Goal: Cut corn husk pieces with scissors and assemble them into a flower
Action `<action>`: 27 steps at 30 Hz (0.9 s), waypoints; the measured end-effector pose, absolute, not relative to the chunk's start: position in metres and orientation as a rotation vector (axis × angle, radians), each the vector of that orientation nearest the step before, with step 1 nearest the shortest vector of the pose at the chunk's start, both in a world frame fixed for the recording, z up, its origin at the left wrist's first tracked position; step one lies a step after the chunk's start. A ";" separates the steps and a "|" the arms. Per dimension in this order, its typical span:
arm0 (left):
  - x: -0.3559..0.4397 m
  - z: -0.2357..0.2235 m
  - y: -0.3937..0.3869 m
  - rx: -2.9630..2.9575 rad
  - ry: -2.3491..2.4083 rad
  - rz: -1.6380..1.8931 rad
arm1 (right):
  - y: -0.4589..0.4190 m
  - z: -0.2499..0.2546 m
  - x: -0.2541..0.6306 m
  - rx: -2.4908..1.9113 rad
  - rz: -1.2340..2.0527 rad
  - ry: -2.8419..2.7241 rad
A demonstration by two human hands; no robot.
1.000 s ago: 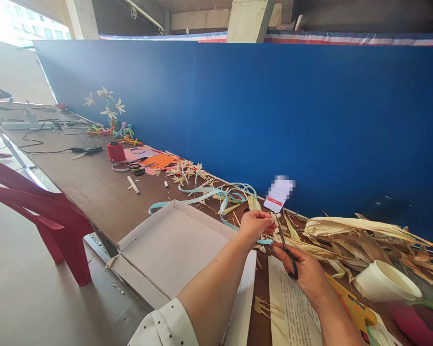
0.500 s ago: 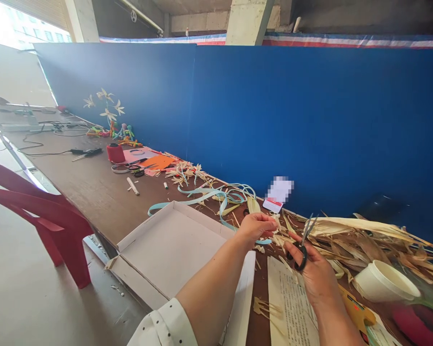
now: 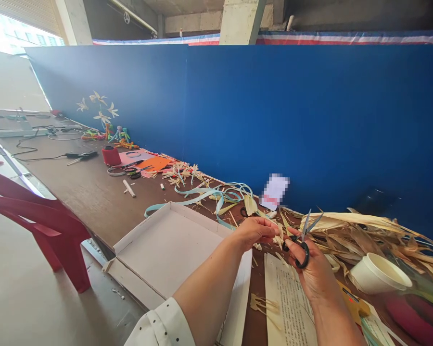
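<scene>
My left hand (image 3: 257, 232) pinches a small pale piece of corn husk (image 3: 280, 235) between thumb and fingertips. Black-handled scissors (image 3: 303, 253) sit in my right hand (image 3: 312, 269), their blades parted and pointing up, away from the piece. The fingertips of my right hand come close to the same piece; whether they touch it I cannot tell. Below them lies a printed sheet (image 3: 288, 298) with dense text. Just left of my forearm is a shallow white cardboard box lid (image 3: 180, 250). A heap of dry corn husks (image 3: 375, 240) spreads to the right.
A cream paper cup (image 3: 378, 274) lies tilted at the right. Light-blue ribbon (image 3: 198, 194) curls behind the lid. Further left are a red thread spool (image 3: 111, 156), orange paper (image 3: 153, 164) and another pair of scissors (image 3: 135, 172). A blue partition (image 3: 292, 110) backs the table; a red chair (image 3: 57, 230) stands left.
My view has shifted slightly. My hands have drawn closer together around the husk piece, and the scissors' blades now stand wider apart.
</scene>
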State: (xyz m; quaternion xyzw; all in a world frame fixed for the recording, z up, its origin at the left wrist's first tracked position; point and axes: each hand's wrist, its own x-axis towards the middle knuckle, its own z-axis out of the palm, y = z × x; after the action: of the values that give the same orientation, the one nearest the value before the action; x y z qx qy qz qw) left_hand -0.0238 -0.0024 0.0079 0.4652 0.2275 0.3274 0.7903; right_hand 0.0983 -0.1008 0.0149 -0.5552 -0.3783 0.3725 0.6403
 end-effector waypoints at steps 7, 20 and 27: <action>-0.022 0.010 -0.005 1.039 0.470 0.667 | -0.099 0.008 0.103 -1.337 0.773 -0.979; -0.020 0.009 -0.007 0.976 0.453 0.631 | -0.100 0.011 0.099 -1.289 0.806 -0.846; -0.029 0.012 -0.009 1.035 0.177 0.440 | -0.103 0.014 0.097 -0.954 1.199 -0.668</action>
State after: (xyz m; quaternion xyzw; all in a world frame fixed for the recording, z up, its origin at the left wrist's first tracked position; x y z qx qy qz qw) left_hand -0.0286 -0.0091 0.0121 0.4900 0.0840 0.2085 0.8422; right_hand 0.0973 -0.1031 0.0139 -0.4234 -0.2965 0.5322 0.6705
